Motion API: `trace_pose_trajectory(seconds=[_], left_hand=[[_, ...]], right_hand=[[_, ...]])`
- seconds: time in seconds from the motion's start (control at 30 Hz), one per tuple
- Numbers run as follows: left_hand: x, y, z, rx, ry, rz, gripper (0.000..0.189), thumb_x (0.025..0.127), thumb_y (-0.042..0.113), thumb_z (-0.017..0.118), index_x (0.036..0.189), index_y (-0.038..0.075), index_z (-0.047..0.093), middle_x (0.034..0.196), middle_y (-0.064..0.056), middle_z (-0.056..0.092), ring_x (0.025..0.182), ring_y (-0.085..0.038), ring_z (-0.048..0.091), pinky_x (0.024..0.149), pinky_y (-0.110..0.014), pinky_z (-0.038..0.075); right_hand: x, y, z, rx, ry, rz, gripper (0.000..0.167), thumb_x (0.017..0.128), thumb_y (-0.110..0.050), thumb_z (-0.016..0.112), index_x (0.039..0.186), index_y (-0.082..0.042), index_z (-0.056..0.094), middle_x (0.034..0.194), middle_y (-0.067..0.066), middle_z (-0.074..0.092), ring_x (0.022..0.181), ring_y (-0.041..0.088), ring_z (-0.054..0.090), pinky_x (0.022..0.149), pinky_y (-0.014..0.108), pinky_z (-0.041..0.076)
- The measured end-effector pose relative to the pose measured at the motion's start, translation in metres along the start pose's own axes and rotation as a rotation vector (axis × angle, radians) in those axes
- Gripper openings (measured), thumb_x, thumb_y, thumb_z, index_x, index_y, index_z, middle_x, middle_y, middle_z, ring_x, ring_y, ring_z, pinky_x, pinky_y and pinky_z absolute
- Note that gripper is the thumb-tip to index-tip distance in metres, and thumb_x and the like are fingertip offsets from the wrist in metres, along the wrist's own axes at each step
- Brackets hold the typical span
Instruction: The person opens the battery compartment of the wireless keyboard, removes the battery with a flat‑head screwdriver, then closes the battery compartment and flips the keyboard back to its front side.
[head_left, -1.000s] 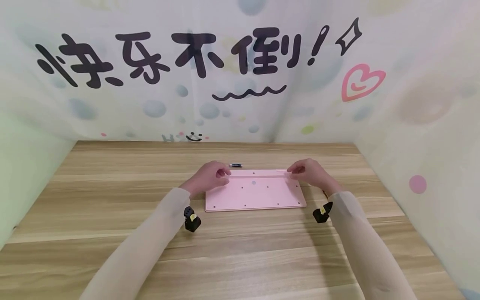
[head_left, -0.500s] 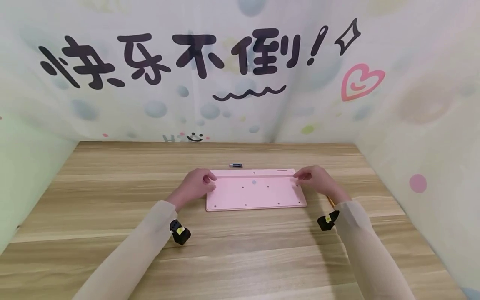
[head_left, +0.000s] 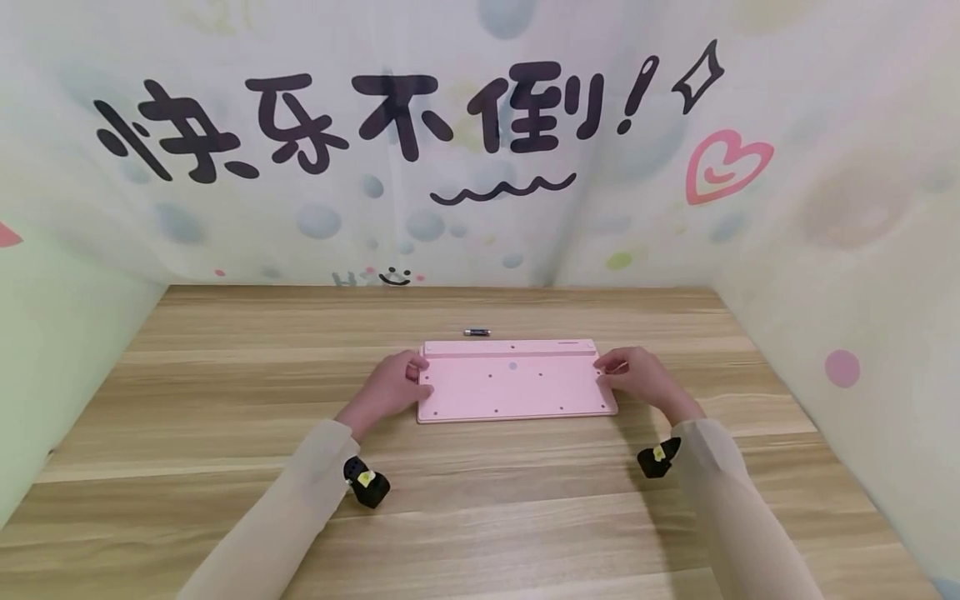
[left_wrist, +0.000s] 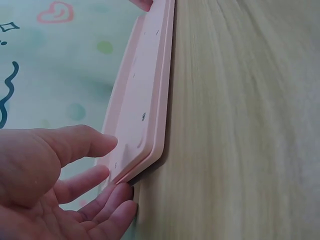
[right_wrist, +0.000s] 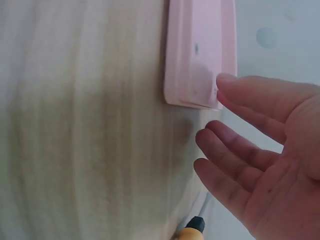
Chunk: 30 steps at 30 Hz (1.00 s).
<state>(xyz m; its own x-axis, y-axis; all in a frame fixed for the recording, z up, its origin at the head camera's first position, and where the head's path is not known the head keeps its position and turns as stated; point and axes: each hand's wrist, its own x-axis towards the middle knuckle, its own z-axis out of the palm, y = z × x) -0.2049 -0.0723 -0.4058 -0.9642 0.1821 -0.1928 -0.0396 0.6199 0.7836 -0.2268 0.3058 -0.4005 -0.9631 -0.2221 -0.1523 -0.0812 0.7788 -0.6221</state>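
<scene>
A pink keyboard lies face down on the wooden table, its screw-dotted back and raised far ridge upward. At its left end, my left hand has thumb and index finger over the back, while the other fingers are at the corner edge below. My right hand is at the opposite end. In the right wrist view its thumb meets the end of the keyboard, and the other fingers spread loosely beside it, off the keyboard.
A small dark battery lies just behind the keyboard. Near my right hand stands out a tool with an orange-yellow handle and black tip, mostly cut off. A printed cloth wall rises along the table's back edge.
Both hands have come off the far ridge and moved outward and nearer to me, to the two short ends. The keyboard and battery stay in place; the view has shifted slightly.
</scene>
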Motion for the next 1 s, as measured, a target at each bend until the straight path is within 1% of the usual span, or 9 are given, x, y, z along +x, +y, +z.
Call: trace_pose_trajectory(seconds=[0.1,0.27,0.4,0.47,0.67,0.87,0.93,1.0], left_hand=[[0.001,-0.001,0.002,-0.01,0.005,-0.006,0.039,0.082,0.007,0.065,0.117,-0.003,0.052,0.109,-0.016,0.052,0.097,-0.027,0.05,0.086,-0.038,0.044],[0.001,0.001,0.005,-0.015,0.018,-0.031,0.039,0.082,0.006,0.065,0.118,-0.002,0.051,0.111,-0.017,0.051,0.1,-0.028,0.049,0.087,-0.039,0.043],[0.0,0.003,0.007,-0.021,0.032,-0.044,0.04,0.081,0.005,0.065,0.118,-0.002,0.05,0.112,-0.018,0.051,0.101,-0.029,0.049,0.088,-0.039,0.043],[0.0,0.003,0.008,-0.029,0.043,-0.045,0.041,0.081,0.005,0.064,0.118,-0.003,0.051,0.112,-0.018,0.051,0.101,-0.029,0.049,0.088,-0.039,0.043],[0.001,0.003,0.011,-0.073,0.075,-0.067,0.04,0.08,0.003,0.063,0.118,-0.003,0.051,0.112,-0.019,0.052,0.099,-0.028,0.049,0.087,-0.039,0.043],[0.003,-0.001,0.013,-0.121,0.081,-0.087,0.041,0.083,0.004,0.062,0.122,-0.002,0.049,0.118,-0.02,0.052,0.108,-0.03,0.049,0.091,-0.04,0.043],[0.005,-0.002,0.014,-0.138,0.085,-0.088,0.042,0.083,0.004,0.063,0.122,-0.002,0.049,0.118,-0.02,0.052,0.108,-0.03,0.05,0.09,-0.04,0.043],[0.006,-0.004,0.014,-0.15,0.091,-0.084,0.042,0.083,0.003,0.063,0.123,-0.002,0.049,0.117,-0.02,0.053,0.108,-0.03,0.05,0.09,-0.039,0.044]], right_hand=[[-0.001,0.001,0.002,0.025,0.01,0.006,0.023,0.083,-0.009,0.066,0.104,0.002,0.064,0.096,0.014,0.062,0.087,0.026,0.057,0.075,0.035,0.049],[-0.003,0.0,0.005,0.07,0.031,0.024,0.026,0.083,-0.009,0.067,0.106,0.003,0.062,0.097,0.016,0.061,0.084,0.024,0.057,0.072,0.031,0.049],[-0.003,-0.001,0.01,0.106,0.052,0.053,0.028,0.082,-0.009,0.068,0.107,0.004,0.062,0.095,0.016,0.059,0.082,0.024,0.056,0.068,0.028,0.049],[-0.002,-0.002,0.012,0.106,0.067,0.069,0.029,0.082,-0.009,0.068,0.107,0.004,0.062,0.095,0.016,0.059,0.082,0.023,0.055,0.067,0.027,0.049],[-0.001,-0.006,0.016,0.124,0.108,0.15,0.03,0.08,-0.009,0.07,0.107,0.003,0.064,0.097,0.016,0.06,0.08,0.021,0.055,0.065,0.028,0.052],[0.0,-0.008,0.016,0.217,0.128,0.235,0.03,0.082,-0.006,0.067,0.11,0.004,0.063,0.103,0.019,0.061,0.076,0.019,0.058,0.066,0.029,0.053],[0.001,-0.009,0.016,0.242,0.138,0.264,0.029,0.083,-0.006,0.067,0.11,0.003,0.063,0.104,0.02,0.06,0.075,0.018,0.058,0.066,0.029,0.053],[0.001,-0.009,0.015,0.26,0.143,0.275,0.029,0.083,-0.006,0.067,0.11,0.004,0.062,0.105,0.02,0.059,0.075,0.018,0.058,0.065,0.029,0.054]])
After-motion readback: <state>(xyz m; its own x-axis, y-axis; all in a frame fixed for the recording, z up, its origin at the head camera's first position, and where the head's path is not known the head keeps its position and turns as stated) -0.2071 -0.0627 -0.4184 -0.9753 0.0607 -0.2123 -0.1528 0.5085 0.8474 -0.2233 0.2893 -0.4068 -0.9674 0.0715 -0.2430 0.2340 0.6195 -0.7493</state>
